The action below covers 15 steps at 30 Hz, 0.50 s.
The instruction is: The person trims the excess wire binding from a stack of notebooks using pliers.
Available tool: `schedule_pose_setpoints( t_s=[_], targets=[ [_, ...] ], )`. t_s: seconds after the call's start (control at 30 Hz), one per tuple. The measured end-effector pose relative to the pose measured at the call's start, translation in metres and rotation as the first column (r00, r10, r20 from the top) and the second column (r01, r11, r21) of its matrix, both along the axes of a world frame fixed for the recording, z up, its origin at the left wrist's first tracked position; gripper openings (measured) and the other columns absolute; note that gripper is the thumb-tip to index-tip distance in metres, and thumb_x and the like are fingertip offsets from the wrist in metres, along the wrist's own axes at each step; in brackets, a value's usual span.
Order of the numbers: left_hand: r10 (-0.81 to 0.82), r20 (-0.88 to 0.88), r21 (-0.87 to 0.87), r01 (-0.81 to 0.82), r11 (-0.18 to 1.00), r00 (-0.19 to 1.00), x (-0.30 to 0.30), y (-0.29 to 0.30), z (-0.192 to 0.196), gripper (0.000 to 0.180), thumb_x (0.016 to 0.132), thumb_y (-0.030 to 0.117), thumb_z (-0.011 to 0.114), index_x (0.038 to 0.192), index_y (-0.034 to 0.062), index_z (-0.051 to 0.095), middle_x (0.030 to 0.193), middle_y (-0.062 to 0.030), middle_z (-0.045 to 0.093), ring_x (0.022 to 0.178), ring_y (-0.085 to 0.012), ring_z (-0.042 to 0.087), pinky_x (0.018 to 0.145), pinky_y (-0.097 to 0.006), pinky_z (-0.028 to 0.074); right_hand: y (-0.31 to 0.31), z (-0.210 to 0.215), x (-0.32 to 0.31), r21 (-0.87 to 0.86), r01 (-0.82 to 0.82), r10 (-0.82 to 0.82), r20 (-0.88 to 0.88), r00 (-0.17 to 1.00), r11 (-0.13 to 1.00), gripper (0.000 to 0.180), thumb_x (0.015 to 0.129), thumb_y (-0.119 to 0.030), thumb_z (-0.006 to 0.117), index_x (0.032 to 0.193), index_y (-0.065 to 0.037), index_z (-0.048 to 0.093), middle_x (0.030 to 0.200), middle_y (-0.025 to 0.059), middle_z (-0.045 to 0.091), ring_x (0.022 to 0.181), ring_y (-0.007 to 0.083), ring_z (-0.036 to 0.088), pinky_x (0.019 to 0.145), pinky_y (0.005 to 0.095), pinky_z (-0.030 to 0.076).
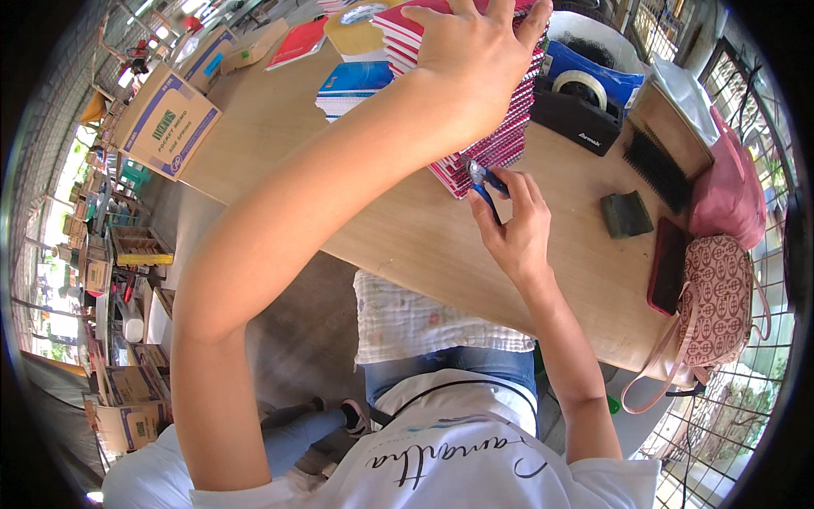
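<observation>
A tall stack of red spiral-bound notebooks (490, 146) stands on the table, its wire spines facing toward me and to the right. My left hand (475, 59) reaches across to the top of the stack, fingers spread; part of the stack is hidden behind it. In my right hand (521, 225) is a pair of small blue-handled cutting pliers (485, 180). Their metal jaws are at the lower spines, near the stack's front corner; whether they grip a wire I cannot tell. Beside the stack on the left lie blue notebooks (352, 85).
Behind are a tape roll (360, 30) and a red notebook (297, 44). At right on the wooden table (381, 220) are a black tape dispenser (581, 119), a brush (657, 170), a dark green block (626, 214), a phone (668, 265) and a patterned bag (716, 297). A cardboard box (170, 123) stands left.
</observation>
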<state>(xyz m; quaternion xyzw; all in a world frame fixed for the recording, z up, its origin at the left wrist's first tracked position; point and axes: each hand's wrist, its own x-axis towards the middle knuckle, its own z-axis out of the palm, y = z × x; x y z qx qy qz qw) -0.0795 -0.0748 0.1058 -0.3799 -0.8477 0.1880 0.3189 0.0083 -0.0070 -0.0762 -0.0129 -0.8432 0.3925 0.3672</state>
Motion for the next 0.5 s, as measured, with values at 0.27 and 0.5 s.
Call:
schedule_pose_setpoints(
  t_s=[0.27,0.5],
  targets=[
    [0.037,0.051,-0.019,-0.036,0.999,0.998,-0.001,-0.001,0.000,0.089,0.074,0.020,0.071,0.150,0.0079,0.026,0.142,-0.0243,0.039,0.114,-0.0409,0.053,0.082,-0.062,0.049,0.001,0.009,0.000,-0.361,-0.109,0.211,0.258,0.943,0.926,0.026,0.086,-0.023,0.069,0.098,0.000,0.065,0.075,0.0123,0.063,0.061,0.0219,0.062,0.055,0.0366,0.046],
    [0.097,-0.264,-0.012,-0.104,0.995,0.960,0.001,0.001,-0.013,0.090,0.075,0.020,0.070,0.150,0.0050,0.024,0.141,-0.0264,0.038,0.116,-0.0423,0.052,0.083,-0.062,0.050,0.012,0.010,-0.001,-0.423,-0.114,0.255,0.292,0.922,0.899,0.034,0.086,-0.026,0.068,0.097,0.007,0.064,0.076,0.0137,0.066,0.065,0.0221,0.063,0.062,0.0318,0.051]
  ],
)
